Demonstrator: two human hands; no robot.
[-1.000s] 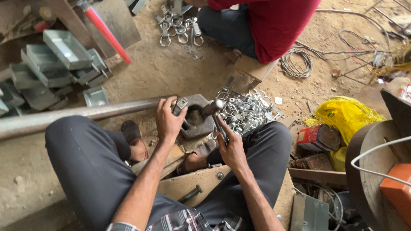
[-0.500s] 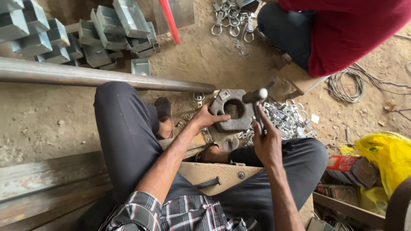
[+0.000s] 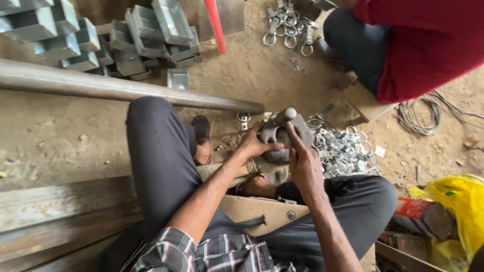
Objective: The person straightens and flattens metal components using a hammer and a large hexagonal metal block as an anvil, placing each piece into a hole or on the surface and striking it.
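Observation:
I sit on the dirt floor with a heavy grey metal block [image 3: 302,135] between my knees. My left hand [image 3: 253,144] grips the block's left side, thumb lying across its front. My right hand [image 3: 304,168] is closed around the handle of a small hammer, index finger stretched along it. The hammer's round steel head [image 3: 289,114] sits over the top of the block. The hole in the block is hidden behind my hands. A pile of small shiny metal clasps [image 3: 343,149] lies just right of the block.
A long steel pipe [image 3: 126,89] lies across the floor above my left knee. Grey metal channel pieces [image 3: 126,38] are stacked top left beside a red rod [image 3: 217,25]. Another person in a red shirt [image 3: 423,45] crouches top right, by ring clasps [image 3: 287,27], a wire coil [image 3: 418,116] and a yellow bag [image 3: 454,201].
Both hands have closed in on the block, which now looks tipped up and covered. The hammer head has come down from beside the block onto its top.

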